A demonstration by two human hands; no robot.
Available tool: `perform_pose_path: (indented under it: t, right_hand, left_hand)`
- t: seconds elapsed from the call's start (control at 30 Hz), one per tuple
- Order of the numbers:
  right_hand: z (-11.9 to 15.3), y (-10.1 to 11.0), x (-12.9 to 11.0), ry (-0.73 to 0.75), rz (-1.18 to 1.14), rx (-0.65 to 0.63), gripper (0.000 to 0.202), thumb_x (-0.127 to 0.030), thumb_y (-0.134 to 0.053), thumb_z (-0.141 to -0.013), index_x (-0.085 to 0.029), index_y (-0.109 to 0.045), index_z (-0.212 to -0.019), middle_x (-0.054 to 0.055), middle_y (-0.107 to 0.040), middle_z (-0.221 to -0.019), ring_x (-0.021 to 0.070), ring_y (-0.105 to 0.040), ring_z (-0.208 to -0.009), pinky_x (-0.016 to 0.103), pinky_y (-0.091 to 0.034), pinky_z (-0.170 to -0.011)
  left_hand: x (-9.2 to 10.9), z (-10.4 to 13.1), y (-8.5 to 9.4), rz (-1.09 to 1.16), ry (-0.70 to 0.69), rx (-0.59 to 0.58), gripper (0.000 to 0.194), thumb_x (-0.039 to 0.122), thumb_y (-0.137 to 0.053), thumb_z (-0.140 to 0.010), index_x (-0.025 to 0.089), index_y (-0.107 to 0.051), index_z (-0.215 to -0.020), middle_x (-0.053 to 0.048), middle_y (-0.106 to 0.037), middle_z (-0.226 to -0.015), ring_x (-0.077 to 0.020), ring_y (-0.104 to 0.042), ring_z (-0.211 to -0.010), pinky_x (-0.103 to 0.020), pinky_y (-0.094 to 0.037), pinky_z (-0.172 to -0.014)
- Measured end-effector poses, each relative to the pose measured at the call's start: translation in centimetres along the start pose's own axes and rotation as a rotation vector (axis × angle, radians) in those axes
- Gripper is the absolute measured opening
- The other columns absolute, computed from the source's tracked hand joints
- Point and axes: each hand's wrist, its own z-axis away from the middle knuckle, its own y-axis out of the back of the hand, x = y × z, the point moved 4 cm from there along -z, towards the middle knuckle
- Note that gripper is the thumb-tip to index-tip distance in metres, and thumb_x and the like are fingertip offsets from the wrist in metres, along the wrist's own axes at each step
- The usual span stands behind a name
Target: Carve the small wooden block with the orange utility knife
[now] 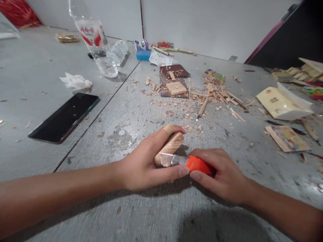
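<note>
A carved piece of wood [171, 145] is held in my left hand [148, 161], whose index finger wears a tan bandage [169, 129] and curls over the wood's far side. My left thumb reaches right along the knife, its tip at the orange handle. My right hand [224, 171] is closed around the orange handle of a utility knife [198, 164]. The knife's blade points left and lies against the near, lower end of the wood. Part of the handle is hidden inside my right hand.
Wood shavings [222, 94], a carving tool [203, 108] and brown sandpaper [174, 71] with a square block [176, 88] lie ahead. A phone [65, 117], tissue [75, 81] and tall bottle [93, 38] stand or lie left. A cream house-shaped object [281, 102] and painted piece [289, 137] are right.
</note>
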Motion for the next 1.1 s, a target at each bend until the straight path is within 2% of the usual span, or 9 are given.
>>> perform_pose_path:
  t: [0.13, 0.27, 0.53, 0.87, 1.1]
  right_hand:
    - [-0.08, 0.06, -0.03, 0.000, -0.021, -0.012, 0.038, -0.050, -0.054, -0.105, -0.019, -0.065, -0.087, -0.002, -0.062, -0.069, 0.0125, -0.055, -0.059, 0.026, -0.036, -0.059]
    - [-0.16, 0.13, 0.01, 0.009, 0.000, -0.019, 0.038, -0.050, -0.053, -0.106, -0.018, -0.065, -0.089, -0.001, -0.065, -0.070, 0.0133, -0.058, -0.060, 0.027, -0.038, -0.059]
    - [-0.19, 0.15, -0.04, 0.005, -0.005, -0.037, 0.032, -0.046, -0.053, -0.105, -0.019, -0.064, -0.091, -0.002, -0.064, -0.071, 0.0129, -0.057, -0.060, 0.026, -0.039, -0.060]
    - [0.06, -0.07, 0.44, -0.044, 0.008, -0.038, 0.034, -0.049, -0.053, -0.105, -0.021, -0.064, -0.089, 0.000, -0.064, -0.069, 0.0149, -0.056, -0.060, 0.028, -0.037, -0.060]
    - [0.07, -0.09, 0.44, -0.061, 0.030, -0.041, 0.038, -0.052, -0.051, -0.105, -0.022, -0.065, -0.087, 0.000, -0.064, -0.066, 0.0159, -0.056, -0.057, 0.030, -0.037, -0.058]
  left_hand:
    - [0.05, -0.02, 0.00, -0.008, -0.040, -0.003, 0.059, 0.048, -0.073, -0.092, 0.023, -0.044, -0.138, -0.006, -0.065, -0.110, -0.0237, -0.064, -0.097, -0.038, -0.052, -0.084]
    - [0.12, 0.08, 0.07, 0.003, -0.006, 0.028, 0.059, 0.047, -0.075, -0.091, 0.022, -0.047, -0.136, -0.006, -0.065, -0.111, -0.0242, -0.065, -0.099, -0.038, -0.051, -0.086]
    - [0.25, -0.08, 0.02, 0.018, -0.024, 0.005, 0.059, 0.046, -0.074, -0.092, 0.020, -0.046, -0.137, -0.006, -0.063, -0.109, -0.0233, -0.064, -0.096, -0.037, -0.050, -0.082]
    - [0.23, -0.06, 0.09, 0.056, -0.016, 0.021, 0.057, 0.036, -0.078, -0.087, 0.021, -0.049, -0.133, -0.005, -0.063, -0.110, -0.0237, -0.065, -0.099, -0.036, -0.050, -0.086]
    - [0.07, -0.16, 0.13, 0.054, -0.012, 0.013, 0.055, 0.037, -0.078, -0.087, 0.021, -0.050, -0.132, -0.006, -0.064, -0.112, -0.0251, -0.066, -0.103, -0.037, -0.052, -0.088]
